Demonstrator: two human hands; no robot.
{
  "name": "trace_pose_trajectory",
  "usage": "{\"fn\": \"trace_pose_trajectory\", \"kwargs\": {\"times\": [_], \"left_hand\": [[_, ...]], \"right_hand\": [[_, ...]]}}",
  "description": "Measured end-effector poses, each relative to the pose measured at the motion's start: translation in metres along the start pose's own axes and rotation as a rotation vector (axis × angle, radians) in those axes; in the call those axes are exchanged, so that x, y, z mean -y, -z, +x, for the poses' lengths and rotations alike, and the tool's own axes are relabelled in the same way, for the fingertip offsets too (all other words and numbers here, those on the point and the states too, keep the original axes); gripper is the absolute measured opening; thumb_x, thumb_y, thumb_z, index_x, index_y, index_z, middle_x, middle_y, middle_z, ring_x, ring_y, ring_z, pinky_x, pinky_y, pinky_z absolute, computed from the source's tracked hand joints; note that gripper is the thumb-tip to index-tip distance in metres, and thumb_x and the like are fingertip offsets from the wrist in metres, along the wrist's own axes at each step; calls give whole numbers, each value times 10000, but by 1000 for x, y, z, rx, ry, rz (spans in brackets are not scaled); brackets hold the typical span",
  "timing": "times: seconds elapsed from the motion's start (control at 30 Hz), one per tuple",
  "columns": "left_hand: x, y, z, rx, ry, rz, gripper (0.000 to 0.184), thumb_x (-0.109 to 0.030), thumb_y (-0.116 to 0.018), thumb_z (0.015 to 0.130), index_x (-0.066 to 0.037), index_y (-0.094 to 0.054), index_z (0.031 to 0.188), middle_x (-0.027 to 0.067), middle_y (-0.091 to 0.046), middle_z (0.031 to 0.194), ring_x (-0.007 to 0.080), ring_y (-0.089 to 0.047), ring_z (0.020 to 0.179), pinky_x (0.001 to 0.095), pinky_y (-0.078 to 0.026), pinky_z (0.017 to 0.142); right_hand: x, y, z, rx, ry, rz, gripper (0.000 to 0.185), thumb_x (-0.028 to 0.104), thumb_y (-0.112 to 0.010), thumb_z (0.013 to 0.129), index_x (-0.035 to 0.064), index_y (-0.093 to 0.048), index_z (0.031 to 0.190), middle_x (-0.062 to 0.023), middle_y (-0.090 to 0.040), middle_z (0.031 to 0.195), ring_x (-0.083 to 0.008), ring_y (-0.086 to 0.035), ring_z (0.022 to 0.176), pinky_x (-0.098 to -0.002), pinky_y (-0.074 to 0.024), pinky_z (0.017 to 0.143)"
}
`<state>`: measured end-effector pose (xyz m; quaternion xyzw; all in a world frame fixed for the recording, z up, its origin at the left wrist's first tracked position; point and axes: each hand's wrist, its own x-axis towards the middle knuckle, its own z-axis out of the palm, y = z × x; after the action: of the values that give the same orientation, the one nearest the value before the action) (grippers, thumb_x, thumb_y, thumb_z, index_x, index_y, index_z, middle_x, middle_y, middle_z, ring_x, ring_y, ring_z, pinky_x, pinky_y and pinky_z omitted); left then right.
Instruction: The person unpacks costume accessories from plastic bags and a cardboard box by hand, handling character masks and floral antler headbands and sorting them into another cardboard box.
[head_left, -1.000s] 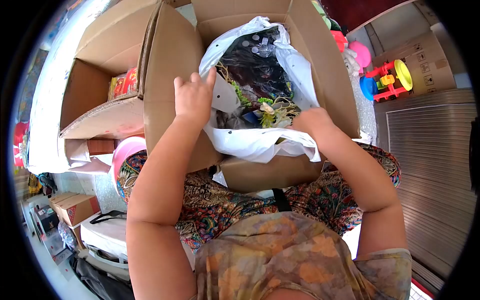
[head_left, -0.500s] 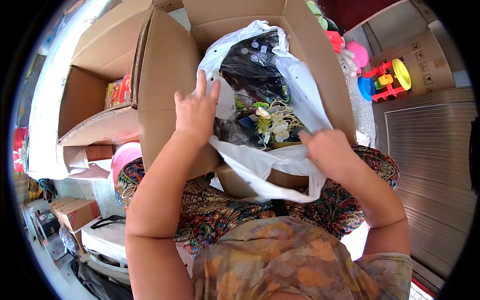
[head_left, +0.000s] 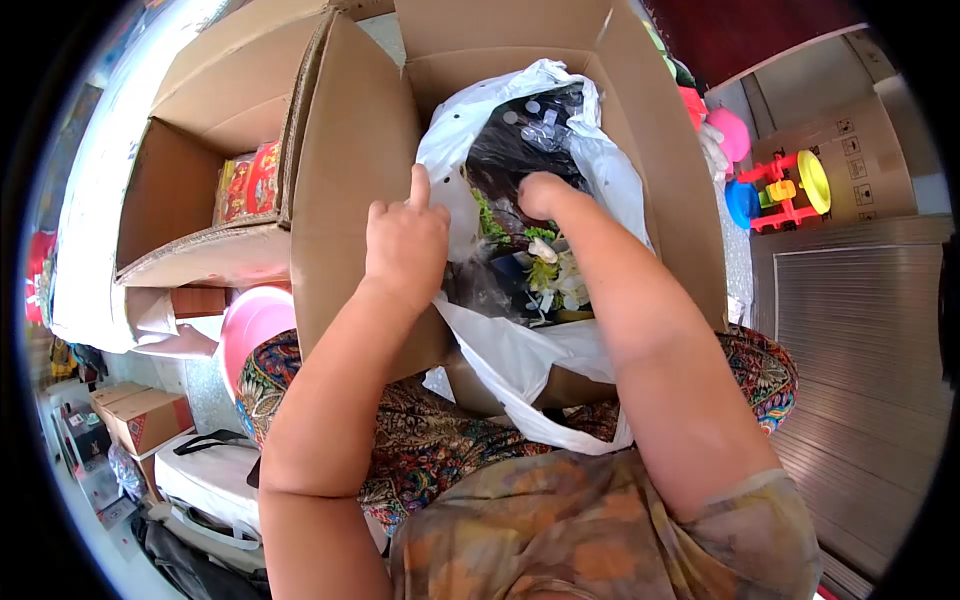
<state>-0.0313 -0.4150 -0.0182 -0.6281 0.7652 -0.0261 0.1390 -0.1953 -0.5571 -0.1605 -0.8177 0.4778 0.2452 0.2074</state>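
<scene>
A white plastic bag (head_left: 520, 355) with black dots lies with its mouth wide inside a cardboard box (head_left: 355, 180). My left hand (head_left: 408, 240) is at the bag's left rim, fingers curled over the plastic and one finger pointing up. Deep in the bag's mouth, my right hand (head_left: 541, 196) is closed among the contents; its fingertips are hidden. Beneath it are dark items in clear wrapping (head_left: 510, 150). White artificial flowers (head_left: 565, 280) with green leaves lie just below my right wrist, partly covered by the forearm.
To the left, another open carton (head_left: 165, 200) holds red and gold packets (head_left: 248, 185). A pink basin (head_left: 255, 320) stands below it. On the right are a colourful toy (head_left: 785, 190) and a ribbed grey panel (head_left: 860, 340). Patterned fabric (head_left: 420, 430) covers my lap.
My right hand has let go of the bag's right rim and reached up and left into the contents. My left hand's spread fingers have curled, leaving one raised.
</scene>
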Motion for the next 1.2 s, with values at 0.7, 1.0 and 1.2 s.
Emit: {"fn": "trace_pose_trajectory", "kwargs": {"times": [0.7, 1.0, 1.2], "left_hand": [[12, 1, 6, 0, -6, -13, 438, -106, -637, 618, -108, -498, 1033, 149, -361, 1244, 206, -562, 805, 313, -407, 714], [11, 0, 8, -12, 5, -31, 491, -119, -663, 610, -117, -476, 1064, 143, -354, 1245, 221, -552, 829, 323, -405, 730], [10, 2, 7, -127, -40, -28, 334, -46, -517, 659, -79, -505, 991, 177, -402, 1210, 195, -572, 690, 294, -394, 680]], "right_hand": [[-70, -2, -13, -751, 45, 270, 134, 17, -532, 637, 101, -610, 706, -118, -571, 798, -299, -557, 742, -379, -439, 691], [-61, -8, -15, -928, 88, 419, 175, -61, -496, 616, 62, -611, 665, -110, -568, 769, -298, -548, 720, -348, -442, 682], [-57, -35, -22, -1068, 195, 565, 160, -99, -490, 614, 48, -553, 612, -84, -531, 730, -263, -518, 744, -313, -425, 657]]}}
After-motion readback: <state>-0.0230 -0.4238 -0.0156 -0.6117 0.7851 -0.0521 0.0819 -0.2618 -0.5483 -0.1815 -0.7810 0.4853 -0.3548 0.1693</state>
